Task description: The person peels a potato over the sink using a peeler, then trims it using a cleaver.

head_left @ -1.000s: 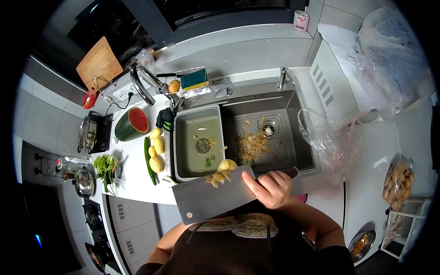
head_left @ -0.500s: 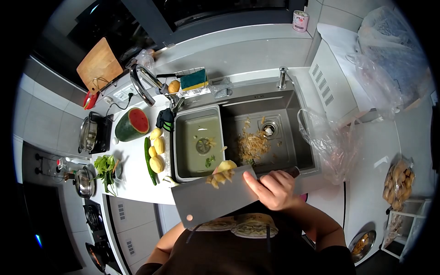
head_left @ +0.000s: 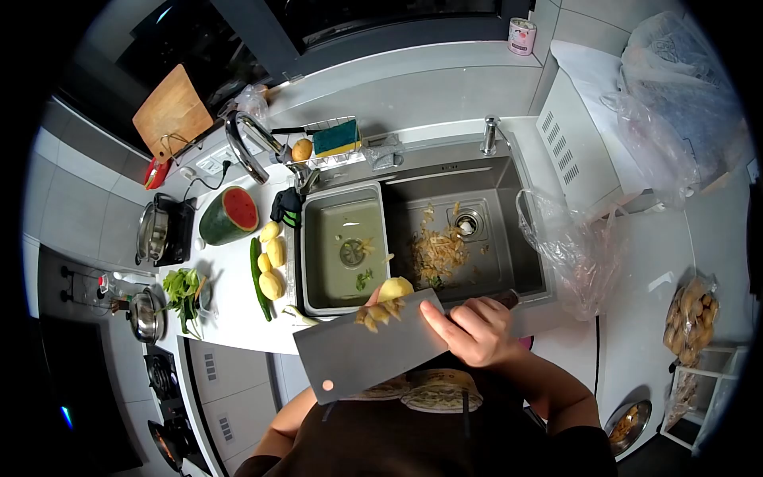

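Note:
My right hand (head_left: 474,330) is closed round the handle of a broad cleaver (head_left: 358,358), index finger stretched along its flat. The blade lies across the front of the sink, and strips of peel (head_left: 380,315) cling to it near its far edge. A partly peeled potato (head_left: 395,289) shows just beyond that edge. Beside the potato a small bit of my left hand (head_left: 372,297) is visible, holding it; the cleaver hides the rest. Many brown peelings (head_left: 439,253) lie in the right basin below, and the left basin (head_left: 342,306) holds cloudy water with green scraps.
Left of the sink, several peeled potatoes (head_left: 271,286), a long green vegetable (head_left: 260,278), a cut watermelon (head_left: 228,216) and leafy greens (head_left: 183,296) lie on the counter. A chrome faucet (head_left: 250,155) stands behind. A clear plastic bag (head_left: 584,262) hangs over the sink's right side.
The cleaver has shifted slightly left and down. The potato has turned a little against the blade and shows more of its pale side.

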Demonstrator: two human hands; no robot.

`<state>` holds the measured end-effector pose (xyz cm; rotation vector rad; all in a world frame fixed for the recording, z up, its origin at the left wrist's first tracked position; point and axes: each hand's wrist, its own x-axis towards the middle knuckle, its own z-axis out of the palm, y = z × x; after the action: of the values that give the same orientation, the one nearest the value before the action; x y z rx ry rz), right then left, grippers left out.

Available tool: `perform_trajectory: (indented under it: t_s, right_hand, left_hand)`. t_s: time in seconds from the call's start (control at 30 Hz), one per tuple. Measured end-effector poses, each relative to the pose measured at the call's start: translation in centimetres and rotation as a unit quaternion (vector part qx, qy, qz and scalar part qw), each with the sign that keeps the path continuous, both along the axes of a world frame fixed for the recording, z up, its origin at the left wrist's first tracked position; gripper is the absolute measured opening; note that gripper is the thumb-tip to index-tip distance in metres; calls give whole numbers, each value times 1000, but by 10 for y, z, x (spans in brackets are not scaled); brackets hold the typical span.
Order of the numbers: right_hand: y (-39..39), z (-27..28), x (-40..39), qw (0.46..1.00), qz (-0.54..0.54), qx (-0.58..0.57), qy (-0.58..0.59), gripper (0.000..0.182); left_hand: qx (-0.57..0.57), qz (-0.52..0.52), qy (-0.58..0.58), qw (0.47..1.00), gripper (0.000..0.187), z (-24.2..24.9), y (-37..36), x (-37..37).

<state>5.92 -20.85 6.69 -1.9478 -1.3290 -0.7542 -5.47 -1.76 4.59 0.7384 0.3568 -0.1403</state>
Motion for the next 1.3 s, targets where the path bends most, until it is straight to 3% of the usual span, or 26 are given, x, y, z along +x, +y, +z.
perform_trajectory:
  t_s: [0.57,0.7,0.87,0.97,1.07,1.17,1.27,1.3]
  right_hand:
    - [0,-15,9,997,-45,22,53,40]
    - [-4,1,0,1000,17,1,26,42]
    - [-2,-5,-2,1000,2,11,11,42]
    - [-2,-4,-1,1000,-1,8,5,42]
    - [-1,-3,-1,1000,2,10,1,42]
    - [-1,-5,-1,1000,7,20,13,41]
    - [-1,-7,3,999,-32,18,28,40]
    - [-2,-7,2,999,-31,18,28,40]
  left_hand:
    - [-7,0,-19,1000,39,-16,3,7]
    - [-16,12,-55,998,40,-33,12,20]
    - [-17,12,-70,997,40,-54,18,19]
    - [19,7,-77,997,40,-41,20,22]
    - [-69,-34,-121,990,44,-12,23,27]
    - [17,-38,-143,989,58,-17,19,20]
    - [67,-24,-29,997,80,-24,13,17]
    - [67,-25,-43,996,82,-25,14,16]
